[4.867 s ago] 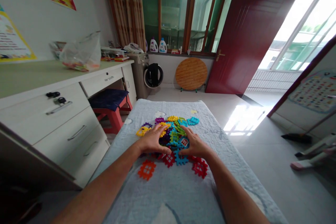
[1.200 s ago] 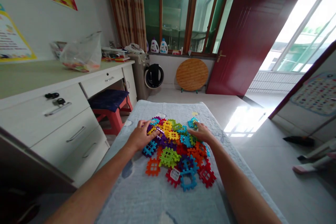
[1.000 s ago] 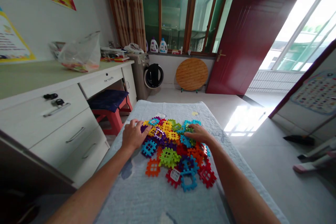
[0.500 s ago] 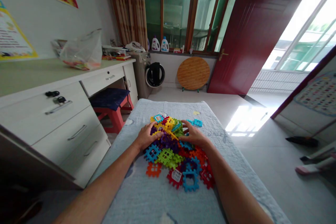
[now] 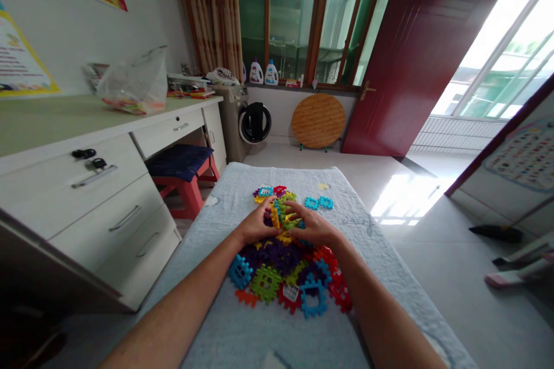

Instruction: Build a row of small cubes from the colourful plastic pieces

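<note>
Notched square plastic building blocks lie in a loose heap in many colours. My left hand [image 5: 255,225] curls at the heap's left side, thumb and fingers closed about upright yellow blocks [image 5: 275,216]. Facing it, my right hand [image 5: 318,226] bends its fingers round green blocks [image 5: 291,222]. Both palms hide part of the heap. Nearer me lie a green block [image 5: 265,283], a blue block [image 5: 313,297], a red block [image 5: 289,295] with a white lattice, and purple blocks [image 5: 279,256]. Two light-blue blocks [image 5: 318,203] rest apart, beyond my right hand.
The blocks are on a table covered by a pale blue cloth [image 5: 242,328]. To the left stand a white desk [image 5: 104,184] and a red stool [image 5: 190,190] with a dark seat. A washing machine [image 5: 234,121] and a round wooden tabletop [image 5: 319,121] are farther back.
Both hands have moved closer together, pressing blocks between them. Some front blocks have shifted toward me, and the orange one is now partly covered. The far light-blue pair shows more fully.
</note>
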### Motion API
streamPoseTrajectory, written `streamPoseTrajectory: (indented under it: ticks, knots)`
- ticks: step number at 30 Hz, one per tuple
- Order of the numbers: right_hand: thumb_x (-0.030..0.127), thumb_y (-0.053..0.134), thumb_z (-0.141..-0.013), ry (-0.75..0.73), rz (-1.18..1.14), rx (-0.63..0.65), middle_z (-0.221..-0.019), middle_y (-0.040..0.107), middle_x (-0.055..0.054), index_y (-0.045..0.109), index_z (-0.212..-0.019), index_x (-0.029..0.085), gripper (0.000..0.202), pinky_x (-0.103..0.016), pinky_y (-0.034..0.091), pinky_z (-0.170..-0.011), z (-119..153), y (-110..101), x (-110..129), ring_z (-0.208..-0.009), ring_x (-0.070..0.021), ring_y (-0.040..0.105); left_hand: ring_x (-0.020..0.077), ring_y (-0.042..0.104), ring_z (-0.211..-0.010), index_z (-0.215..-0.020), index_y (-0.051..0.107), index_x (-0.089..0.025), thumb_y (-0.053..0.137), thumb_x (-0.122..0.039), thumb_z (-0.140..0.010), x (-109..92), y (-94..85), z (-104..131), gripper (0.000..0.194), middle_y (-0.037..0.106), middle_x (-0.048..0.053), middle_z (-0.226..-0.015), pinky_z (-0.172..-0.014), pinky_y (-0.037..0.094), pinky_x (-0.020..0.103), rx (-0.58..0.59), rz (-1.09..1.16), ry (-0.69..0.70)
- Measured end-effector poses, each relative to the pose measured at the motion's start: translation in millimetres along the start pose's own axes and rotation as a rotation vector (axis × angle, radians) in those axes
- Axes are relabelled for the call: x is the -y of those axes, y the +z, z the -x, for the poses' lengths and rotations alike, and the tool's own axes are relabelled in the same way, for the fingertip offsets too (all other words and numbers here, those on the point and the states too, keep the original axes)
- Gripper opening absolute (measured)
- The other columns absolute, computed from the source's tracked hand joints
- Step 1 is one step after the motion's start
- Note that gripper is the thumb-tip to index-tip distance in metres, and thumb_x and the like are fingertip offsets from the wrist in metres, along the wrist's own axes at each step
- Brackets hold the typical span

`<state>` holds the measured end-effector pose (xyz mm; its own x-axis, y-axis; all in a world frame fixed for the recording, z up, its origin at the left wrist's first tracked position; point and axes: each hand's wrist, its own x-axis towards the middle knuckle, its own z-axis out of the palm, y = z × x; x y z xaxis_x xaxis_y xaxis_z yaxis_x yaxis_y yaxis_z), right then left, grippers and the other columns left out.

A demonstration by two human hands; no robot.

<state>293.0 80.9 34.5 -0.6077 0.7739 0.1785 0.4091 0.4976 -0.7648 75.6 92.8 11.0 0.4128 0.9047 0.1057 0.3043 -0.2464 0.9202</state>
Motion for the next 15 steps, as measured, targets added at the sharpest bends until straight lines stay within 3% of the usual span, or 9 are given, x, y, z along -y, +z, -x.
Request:
streamPoseTrajectory:
  ticks: [4,7,12,15]
  knots:
    - [0.026,0.061,-0.076,-0.026,-0.008,-0.024,-0.128,0.054,-0.006,0.044,-0.129,0.025,0.056,-0.04,0.043,-0.096,6,-8,21,-0.11,-0.0192,0.055,0.024,0.053,-0.114,-0.136,0.032,-0.02,0.075,-0.035,-0.062,-14,0.2,3,0.087,0.05,0.01,-0.132,-0.096,0.044,0.035,-0.012,0.087,0.11]
    - [0.03,0.059,-0.079,-0.026,-0.049,-0.069,-0.119,0.061,-0.005,0.054,-0.119,0.024,0.04,-0.04,0.044,-0.095,10,-16,24,-0.108,-0.0186,0.056,0.0227,0.056,-0.108,-0.132,0.037,-0.019,0.073,-0.033,-0.064,-24,-8.9,8,0.079,0.052,0.009,-0.128,-0.093,0.045,0.033,-0.024,0.066,0.117]
    - [0.028,0.057,-0.079,0.07,-0.049,-0.296,-0.102,0.068,-0.005,0.059,-0.108,0.021,0.031,-0.04,0.047,-0.089,15,-32,8,-0.095,-0.0176,0.062,0.0173,0.062,-0.081,-0.124,0.041,-0.016,0.071,-0.038,-0.064,-19,-31.9,14,0.07,0.063,0.003,-0.096,-0.076,0.05,0.03,-0.033,0.022,-0.038]
    - [0.029,0.058,-0.077,0.163,0.024,-0.334,-0.098,0.068,-0.006,0.059,-0.108,0.02,0.032,-0.039,0.049,-0.084,24,-43,2,-0.089,-0.0181,0.063,0.0192,0.062,-0.08,-0.117,0.047,-0.016,0.066,-0.051,-0.067,-8,-42.4,14,0.064,0.063,0.002,-0.09,-0.074,0.05,0.031,-0.068,-0.115,-0.123]
